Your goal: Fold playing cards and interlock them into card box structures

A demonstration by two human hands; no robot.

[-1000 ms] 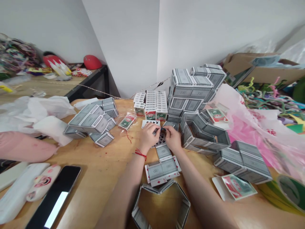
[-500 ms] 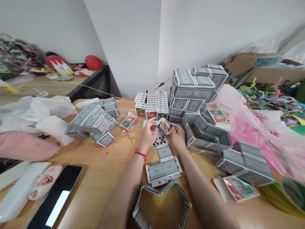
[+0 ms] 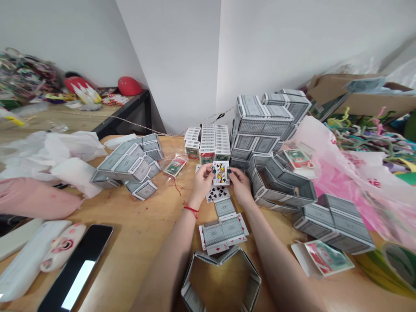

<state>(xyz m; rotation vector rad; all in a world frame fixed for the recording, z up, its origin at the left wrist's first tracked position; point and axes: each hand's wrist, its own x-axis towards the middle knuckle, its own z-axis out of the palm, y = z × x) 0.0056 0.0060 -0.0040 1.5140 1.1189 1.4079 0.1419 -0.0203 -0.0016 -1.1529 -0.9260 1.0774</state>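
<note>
A playing card [image 3: 221, 173] with a queen's picture faces me, held upright between both hands above the table's middle. My left hand [image 3: 203, 184], with a red string at the wrist, pinches its left edge. On the opposite edge, the fingers of my right hand [image 3: 239, 184] are closed. Whether more cards lie behind it is hidden. Just below is a face-up spade card [image 3: 217, 193], partly covered. Nearer to me lie face-down cards [image 3: 224, 229] with grey backs, overlapping some red-suited ones. Between my forearms stands a heart-shaped ring of folded cards [image 3: 256, 281].
Tall grey card blocks [image 3: 263, 119] and an open card ring [image 3: 282, 184] stand right of my hands. Card boxes [image 3: 208, 143] are lined up behind. Left are another card structure [image 3: 130, 162], a boxed deck [image 3: 175, 165] and a phone [image 3: 76, 268]. An opened card box [image 3: 328, 256] lies front right.
The queen card has turned from tilted to upright, facing me squarely. My right hand has shifted slightly left with it; the cards on the table have stayed put.
</note>
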